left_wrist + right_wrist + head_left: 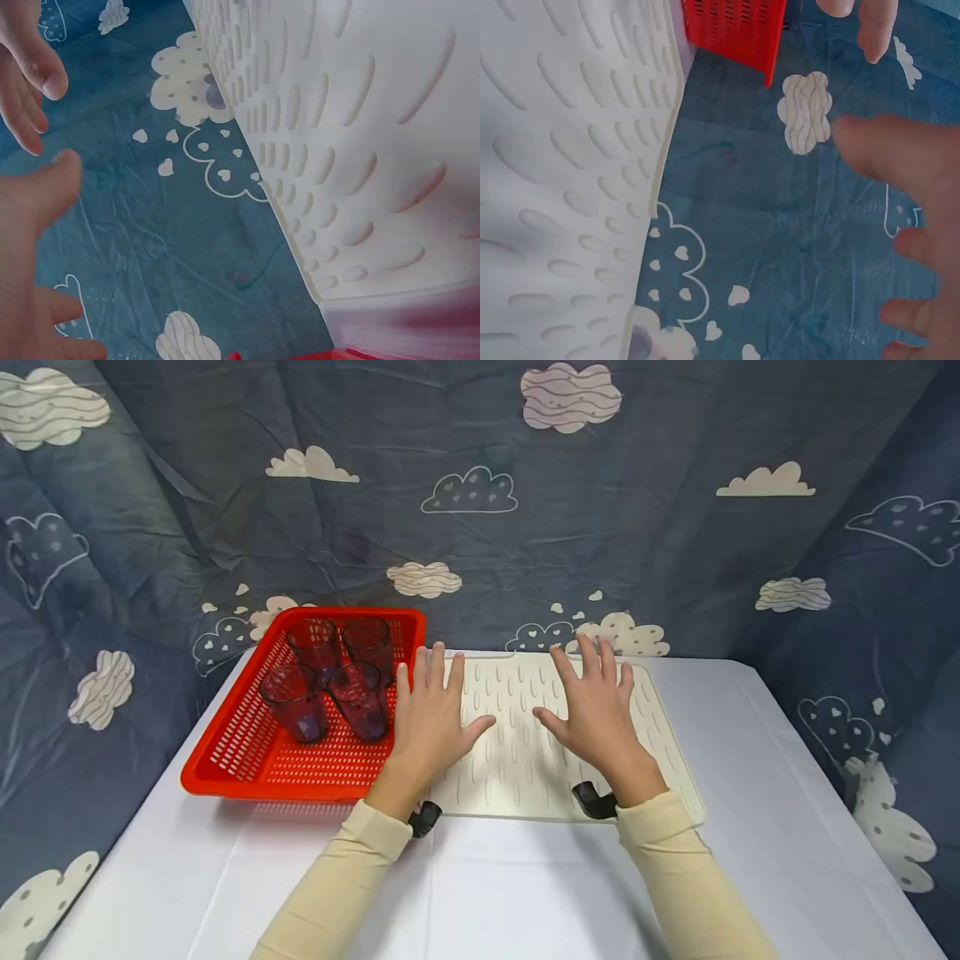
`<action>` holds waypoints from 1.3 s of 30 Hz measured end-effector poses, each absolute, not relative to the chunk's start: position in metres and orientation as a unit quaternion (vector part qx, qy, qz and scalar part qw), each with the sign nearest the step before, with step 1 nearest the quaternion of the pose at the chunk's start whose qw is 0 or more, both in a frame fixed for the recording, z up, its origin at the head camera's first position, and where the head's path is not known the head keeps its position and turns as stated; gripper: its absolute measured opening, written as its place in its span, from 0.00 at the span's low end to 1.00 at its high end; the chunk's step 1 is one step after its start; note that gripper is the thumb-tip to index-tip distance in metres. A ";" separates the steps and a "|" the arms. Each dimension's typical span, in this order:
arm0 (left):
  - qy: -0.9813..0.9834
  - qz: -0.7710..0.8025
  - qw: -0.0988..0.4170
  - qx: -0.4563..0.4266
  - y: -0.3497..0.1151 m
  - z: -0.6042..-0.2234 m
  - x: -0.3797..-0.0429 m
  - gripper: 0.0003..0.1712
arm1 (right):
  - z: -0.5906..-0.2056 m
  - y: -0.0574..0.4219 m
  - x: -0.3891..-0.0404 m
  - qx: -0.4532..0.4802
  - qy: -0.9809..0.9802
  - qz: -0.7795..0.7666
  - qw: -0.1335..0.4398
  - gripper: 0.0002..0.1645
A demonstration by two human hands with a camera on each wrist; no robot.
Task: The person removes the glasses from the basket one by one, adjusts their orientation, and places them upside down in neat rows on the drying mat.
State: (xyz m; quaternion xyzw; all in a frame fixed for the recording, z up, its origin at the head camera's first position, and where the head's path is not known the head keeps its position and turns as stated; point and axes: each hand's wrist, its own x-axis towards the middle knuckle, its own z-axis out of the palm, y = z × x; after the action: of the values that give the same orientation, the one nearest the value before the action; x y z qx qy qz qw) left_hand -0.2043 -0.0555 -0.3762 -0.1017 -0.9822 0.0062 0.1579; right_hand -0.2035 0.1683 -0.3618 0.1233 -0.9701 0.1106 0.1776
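Both hands hover with fingers spread and hold nothing. My left hand (431, 718) is over the left part of a cream drying mat (517, 735) with raised oval ridges, its outer edge overlapping the red basket's right rim in the head view. Over the mat's right half is my right hand (600, 714), thumb pointing inward. The red plastic basket (247, 777) stands at the left, with several purple-tinted drinking glasses (360, 697) upright inside it, grouped toward its back. In the left wrist view the mat (360, 150) fills the right side; my left thumb (56, 191) shows at the left.
A white cloth covers the table (495, 893), which runs in front of the mat and along its right side. Behind and at both sides hangs a dark blue curtain (645, 527) with a cloud print. Black wrist straps with cameras (592, 800) sit on both wrists.
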 end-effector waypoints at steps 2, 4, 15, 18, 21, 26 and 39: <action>-0.980 -0.002 0.164 -0.112 -0.056 -0.374 -0.203 0.54 | -0.361 0.169 -0.204 0.129 -0.964 0.137 0.186 0.49; -0.978 -0.017 0.166 -0.124 -0.058 -0.370 -0.199 0.51 | -0.359 0.170 -0.203 0.140 -0.958 0.167 0.187 0.44; -0.963 -0.096 0.174 -0.185 -0.075 -0.350 -0.179 0.42 | -0.348 0.180 -0.204 0.190 -0.942 0.214 0.177 0.33; -0.962 -0.107 0.165 -0.190 -0.079 -0.348 -0.176 0.41 | -0.349 0.181 -0.204 0.188 -0.944 0.212 0.168 0.32; -0.960 -0.120 0.156 -0.198 -0.084 -0.346 -0.172 0.41 | -0.349 0.183 -0.204 0.188 -0.948 0.209 0.153 0.32; -0.951 -0.152 0.164 -0.216 -0.096 -0.341 -0.166 0.37 | -0.349 0.186 -0.205 0.196 -0.948 0.210 0.139 0.32; -0.943 -0.155 0.164 -0.245 -0.144 -0.312 -0.157 0.34 | -0.355 0.187 -0.200 0.180 -0.931 0.306 0.087 0.30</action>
State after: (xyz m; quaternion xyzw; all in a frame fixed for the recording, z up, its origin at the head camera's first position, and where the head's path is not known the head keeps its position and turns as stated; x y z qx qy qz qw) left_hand -0.1574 -0.1441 -0.3122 -0.2449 -0.9428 -0.1552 0.1645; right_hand -0.2001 0.1873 -0.3550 0.1797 -0.9309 0.3059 0.0866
